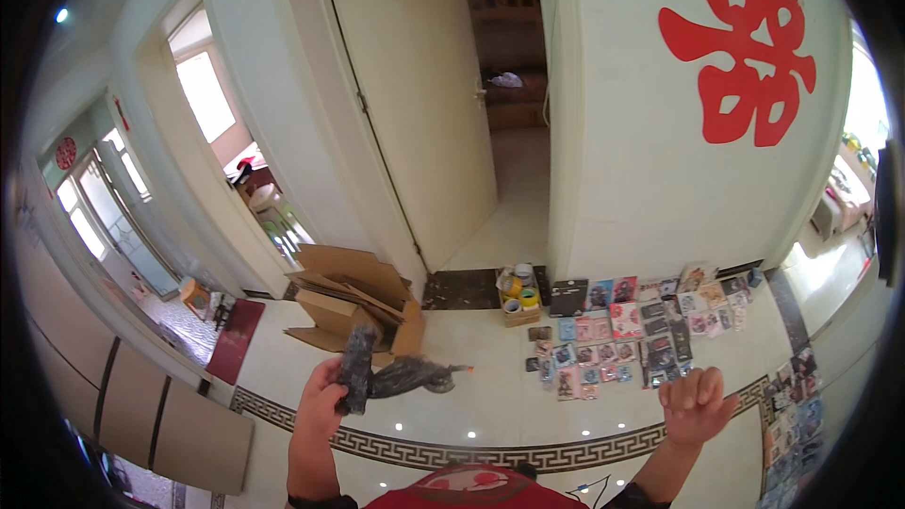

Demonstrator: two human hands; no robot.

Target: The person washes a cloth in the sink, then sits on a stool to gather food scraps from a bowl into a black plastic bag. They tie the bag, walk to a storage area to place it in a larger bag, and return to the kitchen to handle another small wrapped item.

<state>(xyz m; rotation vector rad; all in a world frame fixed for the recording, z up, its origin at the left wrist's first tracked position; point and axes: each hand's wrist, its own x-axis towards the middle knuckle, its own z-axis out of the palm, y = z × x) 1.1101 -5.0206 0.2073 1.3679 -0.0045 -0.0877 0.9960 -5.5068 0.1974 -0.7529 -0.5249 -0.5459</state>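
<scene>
My left hand (327, 396) grips a bundle wrapped in black plastic (359, 371), held upright above the floor. A twisted length of thin black plastic film (417, 378) trails from it to the right and has a small orange spot at its end. My right hand (696, 406) is raised at the right with its fingers curled in and nothing visible in it. Beneath and beyond that hand, several rows of small packaged goods (622, 353) in clear and dark wrappings lie on the tiled floor. What is inside the black bundle is hidden.
Folded cardboard boxes (353, 297) lean behind my left hand. A small carton (522, 320) holds several tape rolls (528, 297) by the doorway. More packets (795, 431) line the right side. A half-open door (417, 106) and a red floor mat (238, 339) stand farther off.
</scene>
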